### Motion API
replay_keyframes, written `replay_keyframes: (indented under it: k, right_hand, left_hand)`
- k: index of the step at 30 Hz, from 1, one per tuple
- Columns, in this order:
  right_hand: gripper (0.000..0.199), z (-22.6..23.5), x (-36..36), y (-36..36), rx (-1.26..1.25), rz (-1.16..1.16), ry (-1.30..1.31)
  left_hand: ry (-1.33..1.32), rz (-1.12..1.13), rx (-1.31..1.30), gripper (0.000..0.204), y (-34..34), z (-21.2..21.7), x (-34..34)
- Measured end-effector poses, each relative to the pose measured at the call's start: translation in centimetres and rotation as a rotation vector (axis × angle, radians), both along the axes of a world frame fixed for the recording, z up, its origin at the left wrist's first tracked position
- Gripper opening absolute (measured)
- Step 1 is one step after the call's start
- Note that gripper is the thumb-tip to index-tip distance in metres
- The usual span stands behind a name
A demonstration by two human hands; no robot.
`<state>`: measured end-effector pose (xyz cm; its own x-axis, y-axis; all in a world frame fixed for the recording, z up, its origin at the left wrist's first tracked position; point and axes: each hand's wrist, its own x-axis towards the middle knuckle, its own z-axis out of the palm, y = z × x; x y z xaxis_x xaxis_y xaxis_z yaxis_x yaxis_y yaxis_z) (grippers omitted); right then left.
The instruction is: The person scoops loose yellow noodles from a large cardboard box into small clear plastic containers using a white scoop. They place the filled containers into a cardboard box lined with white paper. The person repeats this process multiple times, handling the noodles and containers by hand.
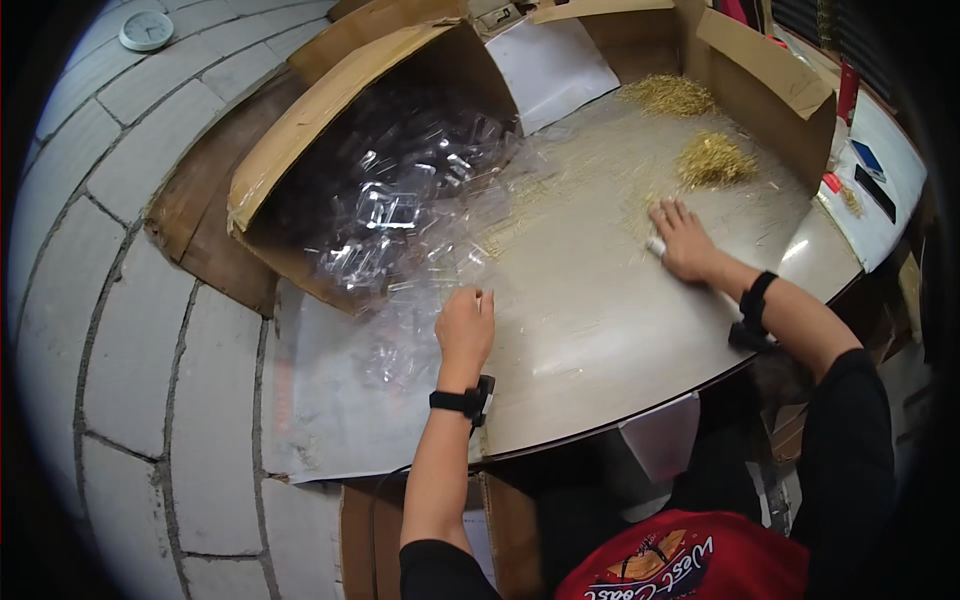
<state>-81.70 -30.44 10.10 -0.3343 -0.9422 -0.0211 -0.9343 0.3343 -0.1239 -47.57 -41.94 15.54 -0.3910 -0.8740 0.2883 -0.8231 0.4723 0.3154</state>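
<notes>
My left hand (466,325) is closed, fingers curled, over the near edge of a spill of clear plastic boxes (392,207); whether it holds anything is hidden. Out to the right, my right hand (685,242) lies on the worktop with its fingers stretched out and nothing seen in it. A white wrap shows at its thumb. Just beyond its fingertips are thin loose golden pieces, too small to name, and farther back a golden heap (716,160) of them. A second golden heap (668,95) sits near the back.
A large cardboard box (345,95) lies on its side at the left, with the plastic boxes spilling out. Cardboard walls (770,75) edge the worktop (610,340) at the back right. A phone (875,193) rests on a side surface. A round clock (146,31) is at upper left.
</notes>
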Motion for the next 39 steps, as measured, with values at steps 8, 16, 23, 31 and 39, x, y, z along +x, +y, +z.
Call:
replay_keyframes:
  k: [8, 16, 23, 31, 39]
  right_hand:
    - [0.061, 0.2, -5.3, 2.8, -0.096, -0.040, -0.041]
    - [0.065, 0.1, -1.3, 2.3, -0.113, -0.006, -0.075]
    - [0.068, -1.4, 4.8, 4.1, -0.200, 0.129, -0.079]
    - [0.059, -0.9, -0.7, 4.7, -0.304, 0.010, -0.133]
    - [0.063, -1.1, 7.9, 2.3, -0.222, 0.276, -0.127]
  left_hand:
    - [-0.219, 0.166, -0.010, 0.049, -3.7, -3.9, -5.6]
    - [0.440, -0.060, 0.334, 0.053, 5.3, 2.0, -3.3]
    - [1.507, -0.451, 1.109, 0.054, 14.6, 0.0, -0.8]
    - [1.563, -0.433, 1.203, 0.054, 26.4, -5.1, 3.9]
    - [1.235, -0.004, 1.264, 0.044, 30.8, -13.5, 6.6]
